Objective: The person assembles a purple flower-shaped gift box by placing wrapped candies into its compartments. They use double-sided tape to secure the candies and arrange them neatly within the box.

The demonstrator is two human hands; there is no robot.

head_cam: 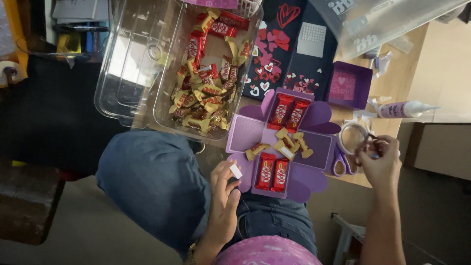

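Two hands work beside an unfolded purple paper box (pixel 245 132) already filled with red and gold wrapped chocolates. The left hand (pixel 223 196) pinches a small white tape piece (pixel 236 171) between fingertips at the box's near edge, seemingly ready for pressing onto a flap. The right hand (pixel 380 159), fingers curled together, picks at a clear tape roll (pixel 352 137) above purple-handled scissors (pixel 339 162).

We are seeing a purple unfolded paper box (pixel 248 131) with heart-shaped flaps, carrying red chocolate bars (pixel 288 112) and gold-wrapped candies (pixel 290 142). The clear plastic bin (pixel 128 73) is showing a mix of red and gold wrappers. The dark card (pixel 274 46) is wearing red, pink and white hearts. The small purple box (pixel 349 84) is showing a pink patterned inside. The scissors (pixel 339 164) are having purple handles. The jeans (pixel 152 181) are looking blue. The left hand (pixel 223 196) is touching a white piece (pixel 236 171).
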